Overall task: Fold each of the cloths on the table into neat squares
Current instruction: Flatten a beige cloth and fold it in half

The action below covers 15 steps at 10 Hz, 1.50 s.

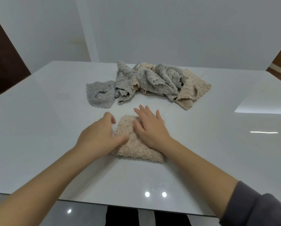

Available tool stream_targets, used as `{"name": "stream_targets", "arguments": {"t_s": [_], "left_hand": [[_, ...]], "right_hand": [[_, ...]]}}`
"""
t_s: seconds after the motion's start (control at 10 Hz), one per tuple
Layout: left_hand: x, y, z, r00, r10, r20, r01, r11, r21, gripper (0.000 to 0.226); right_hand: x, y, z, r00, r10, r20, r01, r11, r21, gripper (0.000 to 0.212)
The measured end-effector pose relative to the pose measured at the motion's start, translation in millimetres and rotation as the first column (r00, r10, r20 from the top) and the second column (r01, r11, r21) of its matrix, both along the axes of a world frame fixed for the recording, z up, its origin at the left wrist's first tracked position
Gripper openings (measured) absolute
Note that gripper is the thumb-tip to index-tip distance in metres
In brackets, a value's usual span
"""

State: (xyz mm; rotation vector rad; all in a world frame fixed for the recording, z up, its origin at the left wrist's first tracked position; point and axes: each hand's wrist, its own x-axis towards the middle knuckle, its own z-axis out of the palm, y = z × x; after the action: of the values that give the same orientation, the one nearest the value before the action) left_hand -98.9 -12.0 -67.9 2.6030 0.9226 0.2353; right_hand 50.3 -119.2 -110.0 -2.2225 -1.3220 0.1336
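Observation:
A folded beige fluffy cloth (137,150) lies on the white table (46,128) in front of me. My right hand (150,128) lies flat on its upper right part, fingers spread. My left hand (99,136) rests at the cloth's left edge, fingers curled, thumb touching the fabric. Behind it lies a crumpled heap of grey cloths (152,79) and beige cloths (193,88). A small grey dotted cloth (99,94) lies at the heap's left end.
The glossy table's near edge (136,207) runs below my forearms. A white wall (152,30) stands behind the table. A dark door or panel (4,51) is at the far left.

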Motion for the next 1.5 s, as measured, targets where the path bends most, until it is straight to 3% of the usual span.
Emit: {"name": "stream_targets", "arguments": {"t_s": [0.1, 0.2, 0.3, 0.4, 0.5, 0.8, 0.9, 1.0, 1.1, 1.2, 1.5], "left_hand": [[21, -10, 4, 0.928, -0.228, 0.293, 0.213, 0.974, 0.083, 0.045], [48, -12, -16, 0.905, -0.419, 0.070, 0.403, 0.900, 0.167, 0.056], [56, -8, -43, 0.909, -0.396, -0.129, 0.407, 0.911, 0.071, 0.064], [57, -7, -50, 0.916, -0.377, -0.140, 0.388, 0.920, 0.061, 0.064], [58, -7, -49, 0.918, -0.374, -0.130, 0.383, 0.922, 0.057, 0.063], [57, -6, -47, 0.908, -0.399, -0.130, 0.407, 0.913, 0.035, 0.060], [57, -5, -46, 0.902, -0.409, -0.135, 0.416, 0.909, 0.027, 0.060], [58, -5, -46, 0.904, -0.406, -0.135, 0.414, 0.910, 0.036, 0.059], [57, -5, -46, 0.904, -0.404, -0.140, 0.413, 0.910, 0.040, 0.059], [57, -5, -47, 0.904, -0.403, -0.147, 0.413, 0.910, 0.046, 0.060], [58, -6, -46, 0.907, -0.393, -0.150, 0.405, 0.912, 0.062, 0.059]], "right_hand": [[3, -10, 11, 0.946, -0.055, -0.320, 0.159, 0.937, 0.310, 0.043], [6, -30, 20, 0.881, -0.206, -0.426, 0.381, 0.843, 0.379, 0.041], [14, -58, 25, 0.812, -0.267, -0.519, 0.480, 0.812, 0.332, 0.034], [15, -84, 34, 0.586, -0.191, -0.788, 0.482, 0.864, 0.149, 0.026], [7, -101, 38, 0.434, -0.123, -0.892, 0.329, 0.944, 0.030, 0.025], [-11, -97, 45, 0.393, 0.118, -0.912, -0.153, 0.986, 0.061, 0.062], [-15, -91, 43, 0.320, 0.184, -0.929, -0.247, 0.963, 0.106, 0.044], [-15, -86, 40, 0.300, 0.176, -0.938, -0.271, 0.958, 0.094, 0.031], [-12, -87, 36, 0.348, 0.154, -0.925, -0.286, 0.957, 0.052, 0.030], [-5, -95, 35, 0.464, 0.139, -0.875, -0.300, 0.954, -0.008, 0.028], [-3, -92, 35, 0.499, 0.148, -0.854, -0.302, 0.953, -0.012, 0.029]]}}
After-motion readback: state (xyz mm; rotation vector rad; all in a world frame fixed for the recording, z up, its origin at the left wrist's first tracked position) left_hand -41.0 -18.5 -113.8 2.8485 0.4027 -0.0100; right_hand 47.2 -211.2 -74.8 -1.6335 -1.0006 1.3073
